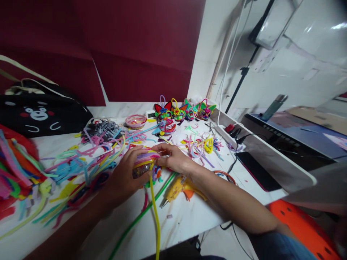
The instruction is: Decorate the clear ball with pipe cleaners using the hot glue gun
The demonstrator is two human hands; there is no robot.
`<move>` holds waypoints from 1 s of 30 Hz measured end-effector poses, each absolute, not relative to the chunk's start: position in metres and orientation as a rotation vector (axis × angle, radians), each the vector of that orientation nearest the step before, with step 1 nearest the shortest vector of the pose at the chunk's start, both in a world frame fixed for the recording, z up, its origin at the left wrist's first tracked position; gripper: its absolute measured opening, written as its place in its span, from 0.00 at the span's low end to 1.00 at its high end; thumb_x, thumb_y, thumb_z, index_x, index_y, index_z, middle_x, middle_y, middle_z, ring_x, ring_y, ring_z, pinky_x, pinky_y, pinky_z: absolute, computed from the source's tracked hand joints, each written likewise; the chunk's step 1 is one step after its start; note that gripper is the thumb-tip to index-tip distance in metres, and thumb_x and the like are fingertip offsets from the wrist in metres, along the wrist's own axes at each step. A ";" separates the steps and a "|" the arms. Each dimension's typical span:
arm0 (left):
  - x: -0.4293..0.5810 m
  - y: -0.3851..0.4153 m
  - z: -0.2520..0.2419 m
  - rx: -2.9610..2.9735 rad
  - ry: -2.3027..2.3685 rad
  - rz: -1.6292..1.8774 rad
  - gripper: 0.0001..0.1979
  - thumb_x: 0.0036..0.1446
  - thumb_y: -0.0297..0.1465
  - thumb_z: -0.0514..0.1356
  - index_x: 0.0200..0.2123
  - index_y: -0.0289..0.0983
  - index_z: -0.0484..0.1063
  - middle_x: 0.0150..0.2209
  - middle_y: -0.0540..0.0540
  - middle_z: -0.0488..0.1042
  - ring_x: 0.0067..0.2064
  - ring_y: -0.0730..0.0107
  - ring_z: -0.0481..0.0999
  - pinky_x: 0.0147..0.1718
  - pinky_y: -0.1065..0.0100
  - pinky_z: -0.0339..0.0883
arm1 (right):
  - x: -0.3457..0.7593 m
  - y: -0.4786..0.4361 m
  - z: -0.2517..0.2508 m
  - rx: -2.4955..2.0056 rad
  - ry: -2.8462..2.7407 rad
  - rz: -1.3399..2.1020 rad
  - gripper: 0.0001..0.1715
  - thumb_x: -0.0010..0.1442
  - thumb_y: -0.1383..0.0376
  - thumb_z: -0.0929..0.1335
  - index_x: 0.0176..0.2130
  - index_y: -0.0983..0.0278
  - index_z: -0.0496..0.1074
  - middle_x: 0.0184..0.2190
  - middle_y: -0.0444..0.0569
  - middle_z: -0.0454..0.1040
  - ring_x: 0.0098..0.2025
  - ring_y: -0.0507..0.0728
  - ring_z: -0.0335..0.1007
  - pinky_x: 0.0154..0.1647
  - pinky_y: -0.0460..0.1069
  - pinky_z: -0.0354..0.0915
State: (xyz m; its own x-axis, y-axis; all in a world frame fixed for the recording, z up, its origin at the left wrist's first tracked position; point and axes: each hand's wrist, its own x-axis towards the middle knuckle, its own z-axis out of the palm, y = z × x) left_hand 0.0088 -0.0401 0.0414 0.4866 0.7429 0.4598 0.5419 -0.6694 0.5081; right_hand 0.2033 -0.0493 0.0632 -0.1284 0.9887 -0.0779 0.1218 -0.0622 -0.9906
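My left hand (129, 169) is wrapped round the side of a clear rounded craft piece (143, 160) banded with pink, purple and yellow pipe cleaners. On its other side, my right hand (172, 158) pinches at the wound band with thumb and fingers. From the piece a long yellow pipe cleaner (155, 213) hangs toward the table's front edge. A green pipe cleaner (141, 213) runs diagonally over the table beside it. Under my right forearm lies a yellow hot glue gun (175, 189), its metal nozzle pointing to the front left.
Several finished pipe-cleaner animal heads (177, 112) stand at the back near a round coiled bowl (136, 121). Loose pipe cleaners (72, 168) cover the left. A phone (257, 171) and power strip (227, 135) are right; a black bag (40, 112) is back left.
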 end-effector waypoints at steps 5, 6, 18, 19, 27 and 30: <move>0.007 -0.052 0.046 2.775 1.059 1.162 0.20 0.60 0.35 0.58 0.54 0.35 0.63 0.59 0.32 0.63 0.62 0.44 0.63 0.59 0.43 0.61 | 0.203 -0.047 0.063 -1.294 -1.343 1.321 0.21 0.45 0.74 0.74 0.41 0.63 0.73 0.30 0.40 0.70 0.33 0.50 0.66 0.38 0.46 0.65; 0.007 -0.057 0.048 2.863 1.053 1.196 0.18 0.60 0.34 0.58 0.52 0.34 0.65 0.57 0.31 0.64 0.61 0.43 0.64 0.57 0.43 0.61 | 0.203 -0.046 0.062 -1.293 -1.339 1.326 0.21 0.45 0.74 0.74 0.41 0.63 0.73 0.29 0.39 0.70 0.32 0.50 0.66 0.37 0.46 0.65; 0.013 -0.109 0.039 3.268 1.355 1.060 0.14 0.64 0.39 0.57 0.41 0.32 0.71 0.25 0.46 0.74 0.25 0.63 0.75 0.27 0.64 0.62 | 0.200 -0.041 0.057 -1.261 -1.320 1.314 0.22 0.42 0.74 0.75 0.39 0.63 0.74 0.30 0.38 0.72 0.31 0.49 0.66 0.35 0.44 0.64; 0.014 -0.111 0.037 3.263 1.419 1.079 0.14 0.64 0.37 0.57 0.43 0.31 0.71 0.24 0.47 0.74 0.23 0.64 0.74 0.25 0.65 0.61 | 0.200 -0.041 0.057 -1.258 -1.319 1.310 0.22 0.41 0.73 0.75 0.39 0.62 0.74 0.30 0.39 0.72 0.32 0.49 0.66 0.35 0.44 0.64; 0.015 -0.121 0.025 3.134 1.564 1.125 0.15 0.68 0.32 0.51 0.52 0.32 0.69 0.20 0.52 0.74 0.18 0.69 0.72 0.20 0.68 0.58 | 0.201 -0.043 0.057 -1.250 -1.313 1.302 0.22 0.42 0.73 0.76 0.39 0.63 0.74 0.31 0.39 0.73 0.32 0.49 0.67 0.35 0.44 0.65; 0.011 -0.119 0.017 3.063 1.490 1.126 0.16 0.67 0.32 0.54 0.55 0.33 0.67 0.25 0.50 0.77 0.21 0.70 0.75 0.23 0.69 0.62 | 0.201 -0.042 0.057 -1.249 -1.315 1.301 0.22 0.42 0.73 0.76 0.39 0.62 0.75 0.31 0.39 0.73 0.32 0.49 0.67 0.35 0.44 0.65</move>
